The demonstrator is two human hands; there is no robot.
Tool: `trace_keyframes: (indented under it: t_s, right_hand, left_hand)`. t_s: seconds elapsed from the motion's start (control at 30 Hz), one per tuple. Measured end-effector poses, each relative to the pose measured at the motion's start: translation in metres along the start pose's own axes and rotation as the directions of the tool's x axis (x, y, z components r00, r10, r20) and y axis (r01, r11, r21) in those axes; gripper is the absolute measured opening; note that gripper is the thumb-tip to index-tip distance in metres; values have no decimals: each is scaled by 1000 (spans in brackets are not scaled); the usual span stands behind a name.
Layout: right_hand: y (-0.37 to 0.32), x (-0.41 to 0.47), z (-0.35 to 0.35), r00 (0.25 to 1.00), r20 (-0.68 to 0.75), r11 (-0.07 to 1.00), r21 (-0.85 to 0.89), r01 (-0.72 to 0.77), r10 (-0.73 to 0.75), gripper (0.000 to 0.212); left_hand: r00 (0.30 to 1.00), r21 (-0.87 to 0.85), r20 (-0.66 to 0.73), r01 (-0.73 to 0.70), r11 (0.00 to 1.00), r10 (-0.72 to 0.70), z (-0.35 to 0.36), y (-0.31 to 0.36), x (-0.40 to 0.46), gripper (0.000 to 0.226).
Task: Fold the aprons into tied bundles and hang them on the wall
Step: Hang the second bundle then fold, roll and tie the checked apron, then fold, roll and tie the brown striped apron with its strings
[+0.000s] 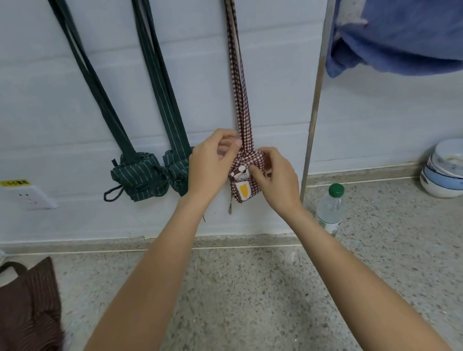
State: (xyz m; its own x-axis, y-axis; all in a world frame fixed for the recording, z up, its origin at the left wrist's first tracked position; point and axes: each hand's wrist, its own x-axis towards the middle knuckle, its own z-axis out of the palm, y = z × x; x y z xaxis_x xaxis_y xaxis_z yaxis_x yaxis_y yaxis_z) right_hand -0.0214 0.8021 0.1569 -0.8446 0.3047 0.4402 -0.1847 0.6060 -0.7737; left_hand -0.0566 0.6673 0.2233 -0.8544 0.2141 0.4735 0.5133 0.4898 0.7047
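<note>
Adjusting: I pinch the checked bundle (244,181) with both grips, left (211,164), right (275,179).
Risk: tugging loosens its knot; bundle drops beside green bundles (138,178).

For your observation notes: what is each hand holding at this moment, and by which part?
Both hold the checked apron bundle. The left hand pinches its strap just above the knot; the right hand grips the bundle's right side, thumb on its front.
</note>
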Motion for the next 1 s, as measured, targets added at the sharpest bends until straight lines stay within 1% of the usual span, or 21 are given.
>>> trace_keyframes:
  t_s: [0.07,0.13,0.2,0.23,0.27,0.37,0.4,0.47,0.53,0.57,0.63,0.67,0.7,0.73,0.77,0.8,0.83,0.87,0.93,0.97,1.0]
  right_hand:
    - [-3,-5,-2,999,-46,1000,-23,16,-17,38]
    - [-9,-13,-7,989,-135,998,-26,60,-63,37]
    - [-19,-22,-12,965,-214,988,-14,151,-150,29]
    - [-24,-27,-14,954,-225,979,-11,201,-199,24]
    - [-31,-33,-12,948,-195,967,4,255,-250,20]
    - [-48,-52,-1,907,-49,908,19,419,-418,14]
    - [-54,-60,10,876,36,877,30,480,-481,15]
    - [-65,-76,33,782,203,804,52,592,-589,18]
    - [-71,-92,60,677,361,740,61,670,-642,23]
    - [-77,-104,81,616,445,714,79,696,-650,24]
    - [-83,-121,116,491,647,696,86,713,-583,23]
    - [-87,-128,133,412,748,695,90,713,-520,25]
    - [-94,-139,157,305,835,679,108,727,-459,30]
    - [-102,-147,175,219,890,664,116,739,-400,34]
    - [-108,-155,193,157,919,655,132,744,-363,37]
    - [-118,-166,217,103,938,655,149,741,-330,39]
    - [-124,-175,237,72,949,668,161,726,-307,41]
    - [-138,-189,275,44,958,686,171,707,-284,43]
    - [-138,-196,295,59,962,742,166,650,-267,47]
    - [-142,-203,314,65,963,769,168,617,-262,50]
    - [-152,-213,349,69,967,800,161,578,-244,52]
  left_hand:
    - [999,-23,-38,19,1000,-20,-5,-2,-10,17]
    - [996,-35,-81,19,999,-22,-12,-4,-24,17]
    - [994,-50,-109,-4,999,-2,-21,-3,-39,17]
    - [993,-58,-120,-18,998,11,-24,-3,-47,17]
    - [990,-54,-139,-20,998,12,-30,-5,-60,17]
    - [980,4,-198,-23,1000,24,-49,-17,-96,21]
    - [974,47,-225,-4,999,14,-58,-25,-114,23]
    - [969,177,-246,51,983,-6,-76,-46,-147,25]
    - [972,334,-231,115,935,-37,-94,-70,-180,28]
    - [972,399,-224,163,902,-76,-109,-85,-202,31]
    - [958,456,-192,281,844,-215,-133,-113,-240,36]
    - [932,465,-189,364,807,-311,-147,-128,-257,35]
    - [894,478,-210,447,756,-396,-165,-146,-277,30]
    - [853,480,-233,518,708,-466,-181,-165,-294,24]
    - [806,473,-254,585,658,-534,-196,-182,-310,20]
    - [750,458,-282,653,603,-598,-215,-200,-326,21]
    - [694,436,-306,711,552,-652,-231,-216,-337,24]
    - [625,413,-339,770,486,-703,-260,-242,-352,29]
    - [559,397,-366,817,419,-744,-271,-259,-362,41]
    - [512,379,-390,847,373,-765,-283,-272,-368,47]
    - [445,349,-409,883,315,-797,-305,-296,-378,53]
